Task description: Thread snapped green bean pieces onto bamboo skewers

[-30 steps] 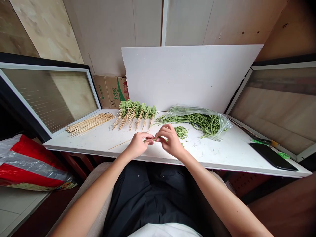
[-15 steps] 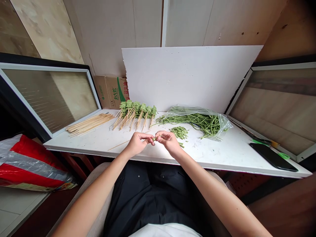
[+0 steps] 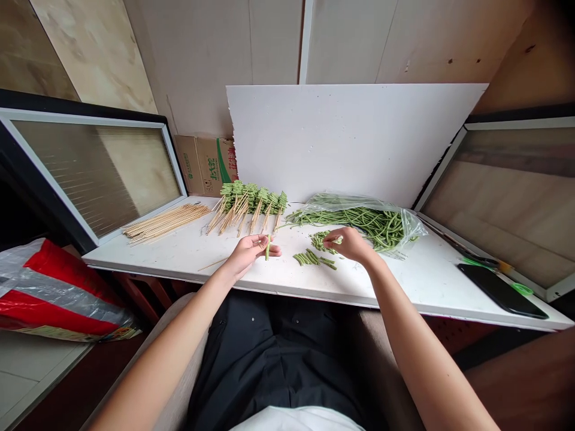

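Note:
My left hand (image 3: 248, 252) is closed on a thin bamboo skewer with one short green bean piece (image 3: 268, 248) threaded on it; the skewer's tail (image 3: 212, 264) runs left over the white table (image 3: 179, 254). My right hand (image 3: 348, 243) is to the right, fingers pinched over the small heap of cut bean pieces (image 3: 320, 240). A few more cut pieces (image 3: 309, 258) lie between my hands. Behind them sits an open plastic bag of long green beans (image 3: 372, 218).
Finished bean skewers (image 3: 249, 205) are stacked at the back, with a bundle of bare skewers (image 3: 165, 221) to their left. A cardboard box (image 3: 206, 166) and a white board (image 3: 350, 137) stand behind. A black phone (image 3: 501, 291) lies at the right. Framed panels flank the table.
My hands were together at the skewer's tip. The right hand has since moved away to the right, onto the heap of cut pieces; the left still holds the skewer with a bean piece on it.

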